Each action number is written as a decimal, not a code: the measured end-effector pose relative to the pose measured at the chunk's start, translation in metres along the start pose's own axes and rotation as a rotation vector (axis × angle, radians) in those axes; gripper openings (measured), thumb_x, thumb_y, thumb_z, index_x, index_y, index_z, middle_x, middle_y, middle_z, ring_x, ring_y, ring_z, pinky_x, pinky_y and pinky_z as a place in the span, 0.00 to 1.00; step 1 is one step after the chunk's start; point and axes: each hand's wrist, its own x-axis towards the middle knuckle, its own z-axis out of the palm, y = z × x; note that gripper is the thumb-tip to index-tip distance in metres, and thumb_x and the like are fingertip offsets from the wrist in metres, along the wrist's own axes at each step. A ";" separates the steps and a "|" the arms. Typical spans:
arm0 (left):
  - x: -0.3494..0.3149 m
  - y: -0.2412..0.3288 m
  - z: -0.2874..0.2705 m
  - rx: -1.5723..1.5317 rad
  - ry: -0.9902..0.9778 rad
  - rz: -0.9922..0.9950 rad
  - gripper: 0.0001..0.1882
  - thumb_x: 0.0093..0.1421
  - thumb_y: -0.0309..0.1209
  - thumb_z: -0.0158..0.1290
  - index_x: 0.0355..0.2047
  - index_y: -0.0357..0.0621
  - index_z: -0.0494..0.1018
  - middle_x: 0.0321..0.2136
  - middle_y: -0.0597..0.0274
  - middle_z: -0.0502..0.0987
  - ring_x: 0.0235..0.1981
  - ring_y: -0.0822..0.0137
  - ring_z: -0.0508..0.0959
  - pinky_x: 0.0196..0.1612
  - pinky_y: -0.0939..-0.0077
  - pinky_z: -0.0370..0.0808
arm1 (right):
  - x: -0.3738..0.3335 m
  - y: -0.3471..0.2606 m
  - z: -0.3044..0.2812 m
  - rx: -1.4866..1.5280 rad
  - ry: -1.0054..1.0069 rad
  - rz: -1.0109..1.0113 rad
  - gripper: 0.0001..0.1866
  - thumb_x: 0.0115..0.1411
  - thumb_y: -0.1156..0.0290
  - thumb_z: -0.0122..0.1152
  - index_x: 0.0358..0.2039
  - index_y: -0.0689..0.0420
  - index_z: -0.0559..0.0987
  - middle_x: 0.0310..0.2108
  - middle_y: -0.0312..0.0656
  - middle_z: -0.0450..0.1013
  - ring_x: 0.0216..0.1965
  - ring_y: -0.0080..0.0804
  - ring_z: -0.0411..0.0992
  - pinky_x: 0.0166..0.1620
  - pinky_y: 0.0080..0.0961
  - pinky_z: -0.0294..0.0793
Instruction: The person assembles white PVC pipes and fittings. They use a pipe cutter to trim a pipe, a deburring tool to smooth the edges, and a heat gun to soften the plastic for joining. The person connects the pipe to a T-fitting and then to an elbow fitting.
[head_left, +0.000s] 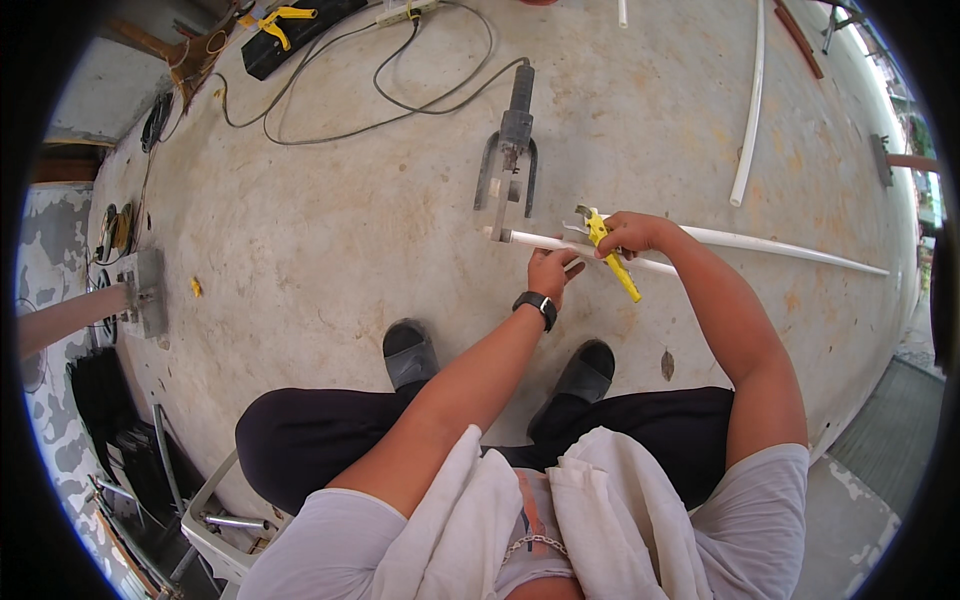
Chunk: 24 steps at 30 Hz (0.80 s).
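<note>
A thin white plastic pipe [640,262] runs just above the floor in front of me. My left hand [549,272], with a black watch on the wrist, is closed around it near its left end. That end meets the heating head of a pipe welding iron [516,130], which has a black handle and a forked stand. In my right hand [632,235] is a yellow-handled pipe cutter [622,275], held beside the pipe with its metal jaws pointing away from me. Whether the jaws touch the pipe, I cannot tell.
A second white pipe [790,246] lies to the right, and another long one [750,110] lies farther off. The iron's black cable [380,118] loops toward a power strip [408,12]. At far left, a yellow tool [283,22] rests on a black case [262,48].
</note>
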 end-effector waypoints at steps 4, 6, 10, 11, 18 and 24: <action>0.004 0.000 -0.003 -0.076 -0.062 0.009 0.23 0.67 0.23 0.51 0.61 0.33 0.63 0.49 0.49 0.78 0.49 0.57 0.81 0.53 0.60 0.83 | 0.001 0.001 0.001 -0.011 0.007 -0.011 0.30 0.47 0.48 0.72 0.41 0.61 0.82 0.30 0.41 0.76 0.25 0.30 0.73 0.30 0.30 0.70; 0.004 -0.001 -0.003 -0.043 -0.042 0.025 0.21 0.68 0.24 0.52 0.59 0.33 0.64 0.50 0.48 0.78 0.50 0.56 0.82 0.53 0.59 0.83 | -0.001 -0.003 0.000 -0.026 0.020 -0.015 0.30 0.47 0.48 0.73 0.41 0.60 0.82 0.30 0.41 0.76 0.25 0.30 0.73 0.31 0.30 0.70; 0.002 -0.001 0.003 0.041 0.023 0.052 0.15 0.70 0.30 0.54 0.52 0.33 0.68 0.45 0.50 0.79 0.43 0.59 0.84 0.48 0.64 0.84 | 0.002 0.002 0.000 -0.008 0.011 -0.031 0.30 0.47 0.49 0.73 0.42 0.60 0.82 0.31 0.41 0.77 0.26 0.30 0.73 0.31 0.30 0.70; 0.001 -0.001 0.003 0.060 0.032 0.059 0.14 0.71 0.31 0.55 0.50 0.33 0.69 0.43 0.51 0.80 0.41 0.60 0.84 0.45 0.66 0.85 | 0.003 0.002 0.000 -0.007 0.010 -0.027 0.29 0.47 0.49 0.73 0.42 0.59 0.82 0.31 0.41 0.77 0.26 0.30 0.73 0.31 0.30 0.70; -0.003 0.003 0.005 0.161 0.130 0.036 0.16 0.68 0.37 0.60 0.47 0.38 0.70 0.35 0.57 0.80 0.31 0.65 0.83 0.35 0.69 0.84 | 0.003 0.004 0.000 -0.013 0.004 -0.009 0.28 0.47 0.48 0.72 0.41 0.58 0.82 0.31 0.41 0.77 0.26 0.30 0.74 0.31 0.30 0.70; -0.004 0.004 0.000 0.033 0.019 0.012 0.22 0.67 0.24 0.52 0.59 0.32 0.63 0.48 0.48 0.78 0.45 0.58 0.83 0.49 0.64 0.84 | 0.001 0.002 0.002 0.029 0.005 -0.011 0.27 0.48 0.48 0.72 0.42 0.57 0.83 0.31 0.40 0.77 0.27 0.30 0.74 0.31 0.29 0.71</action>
